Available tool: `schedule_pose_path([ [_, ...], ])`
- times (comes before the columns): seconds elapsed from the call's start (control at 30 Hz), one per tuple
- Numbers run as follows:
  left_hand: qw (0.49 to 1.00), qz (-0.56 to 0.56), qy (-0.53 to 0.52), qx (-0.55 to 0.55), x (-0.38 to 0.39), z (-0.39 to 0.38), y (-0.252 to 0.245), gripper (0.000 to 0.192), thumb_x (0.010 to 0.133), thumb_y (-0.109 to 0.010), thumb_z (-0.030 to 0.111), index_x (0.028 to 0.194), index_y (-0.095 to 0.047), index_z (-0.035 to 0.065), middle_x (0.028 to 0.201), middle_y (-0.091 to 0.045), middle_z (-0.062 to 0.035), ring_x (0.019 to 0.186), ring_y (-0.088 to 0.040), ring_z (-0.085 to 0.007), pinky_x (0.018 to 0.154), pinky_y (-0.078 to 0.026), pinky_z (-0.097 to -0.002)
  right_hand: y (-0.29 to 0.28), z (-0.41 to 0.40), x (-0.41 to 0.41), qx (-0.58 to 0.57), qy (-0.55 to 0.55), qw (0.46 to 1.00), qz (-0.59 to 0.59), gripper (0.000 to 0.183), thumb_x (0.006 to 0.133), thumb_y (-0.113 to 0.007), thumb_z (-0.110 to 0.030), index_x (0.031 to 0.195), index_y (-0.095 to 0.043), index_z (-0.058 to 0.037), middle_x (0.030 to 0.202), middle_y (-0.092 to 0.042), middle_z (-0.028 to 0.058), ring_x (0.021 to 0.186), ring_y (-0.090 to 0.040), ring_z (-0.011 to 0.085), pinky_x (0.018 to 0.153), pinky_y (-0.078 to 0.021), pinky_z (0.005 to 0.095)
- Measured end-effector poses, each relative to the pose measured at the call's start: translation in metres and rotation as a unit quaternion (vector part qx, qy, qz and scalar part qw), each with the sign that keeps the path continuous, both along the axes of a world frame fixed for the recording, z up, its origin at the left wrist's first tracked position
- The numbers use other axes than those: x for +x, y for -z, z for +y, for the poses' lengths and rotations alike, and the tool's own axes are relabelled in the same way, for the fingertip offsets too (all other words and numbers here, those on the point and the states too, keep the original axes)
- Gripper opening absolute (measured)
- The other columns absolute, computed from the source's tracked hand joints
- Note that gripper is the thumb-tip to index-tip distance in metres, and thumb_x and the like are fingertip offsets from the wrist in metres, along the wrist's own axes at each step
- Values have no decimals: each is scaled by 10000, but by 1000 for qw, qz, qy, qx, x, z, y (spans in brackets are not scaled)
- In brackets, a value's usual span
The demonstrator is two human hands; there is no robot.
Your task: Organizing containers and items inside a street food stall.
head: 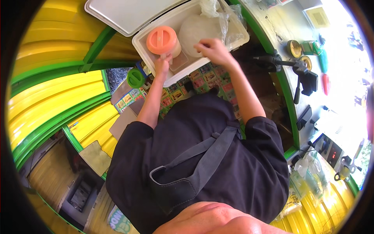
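Note:
An open white cooler box (187, 70) lies before me, its lid (125, 14) tilted back on the far left. Inside stands a plastic pitcher with an orange lid (161, 39), and my left hand (162, 65) grips its handle. Over the box's near side hangs my right hand (211, 49), fingers curled and slightly blurred; nothing is plainly seen in it. Beneath and beyond it is a round, pale translucent object (198, 32). Clear plastic bags (225, 25) hang at the box's right end.
A green-lidded container (136, 78) stands left of the box. Along the right, a counter (270, 25) with a green metal edge holds a carton (311, 47) and round items. A black device on a mount (309, 80) juts out near my right arm. Plastic bags (312, 172) hang lower right.

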State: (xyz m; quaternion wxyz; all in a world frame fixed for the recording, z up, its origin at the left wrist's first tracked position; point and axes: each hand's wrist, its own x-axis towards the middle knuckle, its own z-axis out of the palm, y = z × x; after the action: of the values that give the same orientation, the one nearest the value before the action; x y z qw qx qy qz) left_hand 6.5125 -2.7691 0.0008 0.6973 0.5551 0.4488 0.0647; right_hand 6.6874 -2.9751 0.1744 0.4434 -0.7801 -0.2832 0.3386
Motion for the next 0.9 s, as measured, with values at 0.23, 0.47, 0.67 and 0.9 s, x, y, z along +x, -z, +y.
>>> schedule_pose_path([
  [0.23, 998, -23, 41, -41, -7, 3, -55, 379, 937, -692, 225, 1257, -656, 25, 1189, -705, -93, 1103, -644, -183, 889, -486, -350, 216, 91, -17, -291, -237, 922, -97, 338, 903, -590, -319, 1055, -762, -70, 1080, -744, 178, 1015, -714, 348, 902, -547, 467],
  [0.47, 996, -33, 82, -11, -37, 32, -108, 358, 980, -655, 196, 1284, -631, 9, 1247, -688, -116, 1204, -625, -210, 998, -479, -416, 302, 131, -29, -352, -251, 897, -87, 291, 884, -610, -243, 1063, -756, -66, 1113, -743, 158, 1025, -716, 332, 905, -549, 460],
  [0.67, 995, -94, -12, -36, -53, 51, -159, 245, 970, -668, 102, 1186, -681, -12, 1082, -686, -20, 999, -615, -89, 912, -491, -279, 242, 140, -16, -338, -241, 910, 12, 352, 888, -638, -267, 1148, -709, -41, 1197, -711, 181, 1086, -690, 352, 935, -533, 462],
  [0.9, 990, -114, 76, 31, -44, 71, -171, 232, 971, -665, 130, 1156, -699, -5, 1083, -698, -38, 971, -610, -83, 898, -491, -281, 254, 119, 9, -195, -235, 943, -135, 373, 927, -605, -344, 1082, -641, -7, 1034, -707, 246, 989, -669, 428, 872, -524, 498],
])
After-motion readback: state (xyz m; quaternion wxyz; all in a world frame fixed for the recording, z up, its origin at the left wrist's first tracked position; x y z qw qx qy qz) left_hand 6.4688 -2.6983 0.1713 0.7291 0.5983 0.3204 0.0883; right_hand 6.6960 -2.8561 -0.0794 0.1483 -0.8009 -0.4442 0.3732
